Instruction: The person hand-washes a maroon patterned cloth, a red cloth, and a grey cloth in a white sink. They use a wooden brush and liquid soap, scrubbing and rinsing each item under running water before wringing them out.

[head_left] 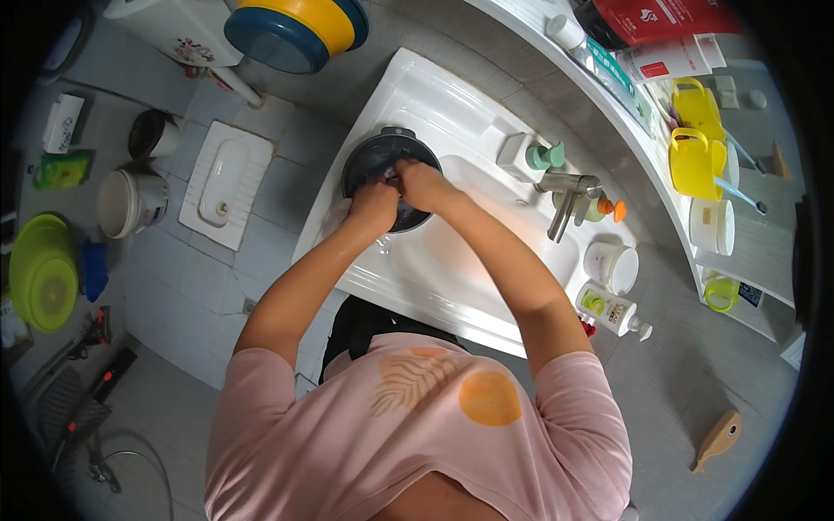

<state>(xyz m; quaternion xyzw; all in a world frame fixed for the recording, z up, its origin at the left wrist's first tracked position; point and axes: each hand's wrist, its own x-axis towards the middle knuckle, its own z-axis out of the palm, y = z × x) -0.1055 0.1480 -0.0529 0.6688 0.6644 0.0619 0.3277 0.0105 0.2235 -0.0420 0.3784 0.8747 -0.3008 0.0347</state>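
Observation:
A dark grey round basin (359, 161) with a small tab on its rim stands on the left part of the white washbasin (486, 300). Both my hands are inside it, close together. My left hand (374, 207) is closed, knuckles up, toward the near side. Beside it on the right, my right hand (420, 185) has its fingers bent down and pressed together. Something small and pale shows between the fingertips, too covered to name. What lies at the basin's bottom is mostly hidden by my hands.
Right of the bowl stand a metal faucet (573, 195), a soap dispenser (524, 158), a white jar (612, 267) and a pump bottle (608, 310). A shelf with yellow cups (695, 165) curves along the right. A squat toilet (228, 185) and a white bucket (130, 202) are at left.

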